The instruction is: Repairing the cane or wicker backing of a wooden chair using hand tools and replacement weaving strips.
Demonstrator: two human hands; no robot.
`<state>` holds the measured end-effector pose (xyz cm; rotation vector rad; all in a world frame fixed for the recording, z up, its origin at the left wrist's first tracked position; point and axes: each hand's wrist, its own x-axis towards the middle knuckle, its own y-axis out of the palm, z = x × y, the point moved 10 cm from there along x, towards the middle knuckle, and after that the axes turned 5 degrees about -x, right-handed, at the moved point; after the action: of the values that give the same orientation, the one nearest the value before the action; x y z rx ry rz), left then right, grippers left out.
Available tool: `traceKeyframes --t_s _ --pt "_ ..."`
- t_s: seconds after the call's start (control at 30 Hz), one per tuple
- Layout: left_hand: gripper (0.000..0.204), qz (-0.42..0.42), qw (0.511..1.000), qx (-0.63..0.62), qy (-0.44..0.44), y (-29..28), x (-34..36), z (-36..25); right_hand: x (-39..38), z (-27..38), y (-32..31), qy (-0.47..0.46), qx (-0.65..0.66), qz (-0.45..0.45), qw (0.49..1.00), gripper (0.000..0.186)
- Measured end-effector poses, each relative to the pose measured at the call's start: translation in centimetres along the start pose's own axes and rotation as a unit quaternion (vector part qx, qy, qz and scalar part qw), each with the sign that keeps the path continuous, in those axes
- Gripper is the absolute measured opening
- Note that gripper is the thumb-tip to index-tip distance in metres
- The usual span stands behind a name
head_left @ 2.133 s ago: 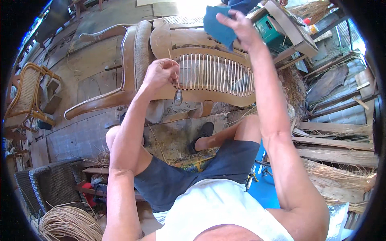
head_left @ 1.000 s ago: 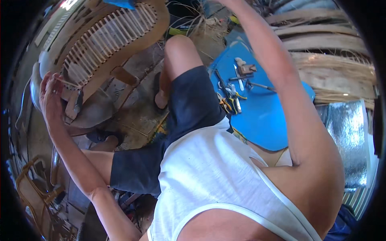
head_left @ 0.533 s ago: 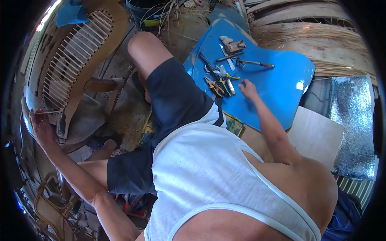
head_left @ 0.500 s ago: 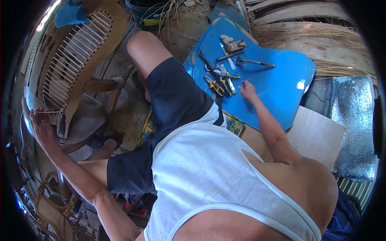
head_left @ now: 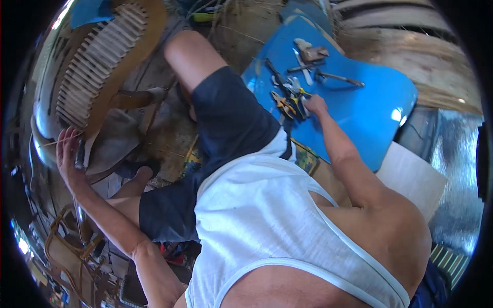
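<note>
My left hand (head_left: pixel 69 154) has a thin cane strip (head_left: pixel 54 143) between its fingers, at the lower end of the curved wooden chair panel (head_left: pixel 100 102) strung with pale strips (head_left: pixel 97 61). A short dark-handled tool (head_left: pixel 80 152) stands beside those fingers. A teal cloth (head_left: pixel 90 11) lies over the panel's top. My right hand (head_left: pixel 316 104) is closed at a cluster of pliers (head_left: pixel 283 106) and small tools on a blue board (head_left: pixel 367 118); what it grips is hidden. A hammer (head_left: pixel 339 78) and a small wooden block (head_left: pixel 314 53) lie just above.
Weathered planks with loose fibres (head_left: pixel 395 56) line the upper right. A pale board (head_left: pixel 411 182) and a silvery foil sheet (head_left: pixel 454 200) are at the right. A rattan chair (head_left: pixel 61 246) is at lower left. My bent leg (head_left: pixel 195 61) lies between panel and board.
The view has turned toward the tools on my right. My right hand has let go of the teal cloth and moved down to the tool cluster, edging closer in the last half second.
</note>
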<state>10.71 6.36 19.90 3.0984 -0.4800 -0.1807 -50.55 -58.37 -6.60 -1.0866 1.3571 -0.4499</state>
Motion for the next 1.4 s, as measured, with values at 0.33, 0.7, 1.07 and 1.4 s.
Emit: traceKeyframes --t_s 0.33,0.7,1.07,1.4 --pt "0.039 -0.034 0.990 -0.133 -0.032 2.0 -0.9 -1.0 1.8 0.5 6.9 -0.308 -0.132 -0.101 0.937 0.036" --pt "0.031 0.034 0.996 -0.078 0.025 3.8 -3.0 -4.6 -2.4 -3.9 -10.6 -0.062 -0.147 0.239 0.958 0.033" --pt "0.019 -0.217 0.974 -0.003 0.063 0.5 -0.3 -1.2 -16.4 25.4 -32.3 -0.393 0.505 -0.051 0.767 0.026" --pt "0.019 -0.084 0.971 -0.220 -0.027 3.0 -0.2 -1.1 -40.0 55.6 -29.3 -0.654 0.381 0.121 0.642 0.030"
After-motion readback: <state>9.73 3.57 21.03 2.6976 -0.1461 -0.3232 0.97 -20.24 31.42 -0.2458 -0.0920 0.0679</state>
